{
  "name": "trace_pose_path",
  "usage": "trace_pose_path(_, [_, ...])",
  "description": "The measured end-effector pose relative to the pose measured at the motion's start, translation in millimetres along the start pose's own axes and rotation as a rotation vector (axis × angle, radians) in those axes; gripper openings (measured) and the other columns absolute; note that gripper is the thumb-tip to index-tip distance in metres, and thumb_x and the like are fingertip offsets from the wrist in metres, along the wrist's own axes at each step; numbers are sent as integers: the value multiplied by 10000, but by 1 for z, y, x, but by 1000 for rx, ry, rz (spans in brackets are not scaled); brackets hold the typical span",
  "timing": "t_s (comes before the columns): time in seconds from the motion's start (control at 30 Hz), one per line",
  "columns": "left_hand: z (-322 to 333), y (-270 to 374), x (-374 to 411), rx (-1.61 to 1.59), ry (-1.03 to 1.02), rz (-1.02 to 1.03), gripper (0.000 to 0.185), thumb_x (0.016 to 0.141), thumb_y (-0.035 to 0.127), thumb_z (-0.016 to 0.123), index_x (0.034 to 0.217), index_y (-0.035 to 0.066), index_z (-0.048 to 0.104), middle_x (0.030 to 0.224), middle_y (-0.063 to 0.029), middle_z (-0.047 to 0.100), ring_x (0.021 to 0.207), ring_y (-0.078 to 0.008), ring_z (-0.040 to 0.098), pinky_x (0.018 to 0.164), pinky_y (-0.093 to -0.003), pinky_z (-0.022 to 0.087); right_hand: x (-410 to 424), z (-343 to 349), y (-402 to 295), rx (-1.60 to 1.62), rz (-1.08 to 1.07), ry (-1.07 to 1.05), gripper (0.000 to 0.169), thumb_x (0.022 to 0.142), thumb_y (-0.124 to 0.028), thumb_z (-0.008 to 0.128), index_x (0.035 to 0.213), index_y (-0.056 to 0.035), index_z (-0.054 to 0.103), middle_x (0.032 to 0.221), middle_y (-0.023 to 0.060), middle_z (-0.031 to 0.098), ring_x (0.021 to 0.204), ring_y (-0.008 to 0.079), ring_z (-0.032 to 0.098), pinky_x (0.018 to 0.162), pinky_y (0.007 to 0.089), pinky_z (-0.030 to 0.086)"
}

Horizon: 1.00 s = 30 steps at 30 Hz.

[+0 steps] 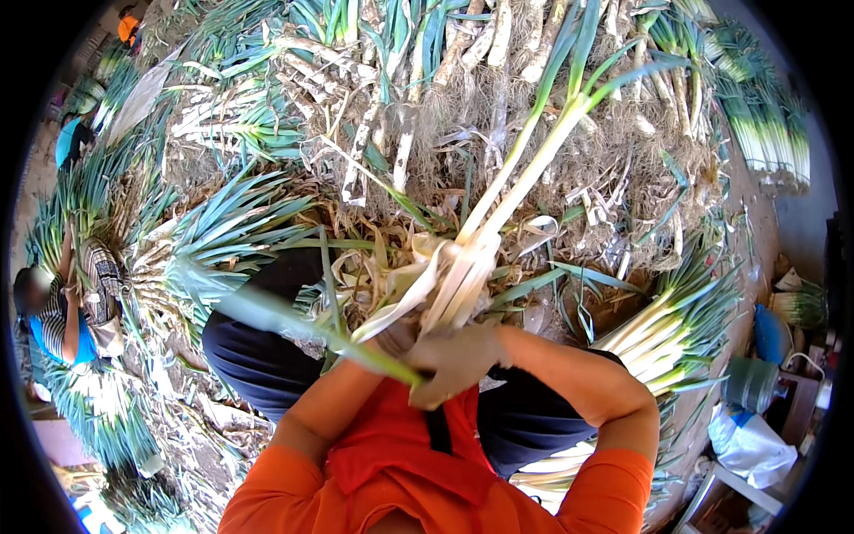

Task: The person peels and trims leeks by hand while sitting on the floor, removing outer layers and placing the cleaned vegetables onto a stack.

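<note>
In front of my lap, pale green onion stalks [480,253] with green tops slant up and to the right. Around their lower end is my left hand [398,336], gloved and partly hidden behind my right hand and a loose peel. My right hand [460,364], in a grey-brown glove, crosses over the root end. Its fingers are closed on a long green leaf [380,360], which stretches left and blurs. A whitish strip of peel [407,297] curls beside the stalks. Dry peeled skins [373,267] lie beneath them.
Unpeeled onions [460,53] with soil and roots are heaped ahead. Peeled onions [660,334] lie at my right, near a water jug [752,385] and a white plastic bag [750,444]. At far left, a seated person [67,320] handles onions. Tied bundles [767,120] stand at upper right.
</note>
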<state>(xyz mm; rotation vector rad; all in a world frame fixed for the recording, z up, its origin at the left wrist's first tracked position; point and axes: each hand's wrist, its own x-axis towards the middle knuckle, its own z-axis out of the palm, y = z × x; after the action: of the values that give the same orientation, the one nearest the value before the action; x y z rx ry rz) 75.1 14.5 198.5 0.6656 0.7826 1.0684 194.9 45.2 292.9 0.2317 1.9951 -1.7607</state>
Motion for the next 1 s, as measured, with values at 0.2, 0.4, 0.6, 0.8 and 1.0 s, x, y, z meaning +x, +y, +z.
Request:
trace_pose_path(0.2, [33,12,49,382,-84,258,489,905,262,639,1289,-17,521,1056,-142,639,868,-177,653,752,-241,554,6,10,-33,164,-239,17,251,851,-261,635,880,-12,627,723,77,635,686,170,613,619,310,472])
trace_pose_path(0.4, [40,18,60,309,-181,234,489,907,266,638,1292,-14,525,1071,-134,640,891,-175,646,769,-241,540,-22,-17,-20,149,-463,467,305,914,-258,641,1097,-14,635,860,59,634,807,152,626,709,274,503])
trace_pose_path(0.6, [48,5,30,16,-280,25,488,909,269,638,1295,-10,529,1085,-125,640,914,-173,639,786,-240,527,-131,-91,68,612,-163,2051,332,931,-315,646,1100,-54,529,934,74,620,845,158,596,774,323,524])
trace_pose_path(0.8, [60,-8,29,99,-309,89,487,912,273,637,1297,-7,533,1100,-116,641,936,-170,632,803,-240,514,-109,-110,80,1275,-787,1267,293,990,-234,495,1141,16,522,946,184,642,774,245,639,678,350,571])
trace_pose_path(1.0, [30,27,31,468,-193,-228,593,899,305,686,1345,-22,474,1199,-150,595,1071,-202,568,943,-315,443,-123,-119,74,1093,-542,1678,225,954,-131,530,1114,27,542,756,68,557,613,157,539,546,295,504])
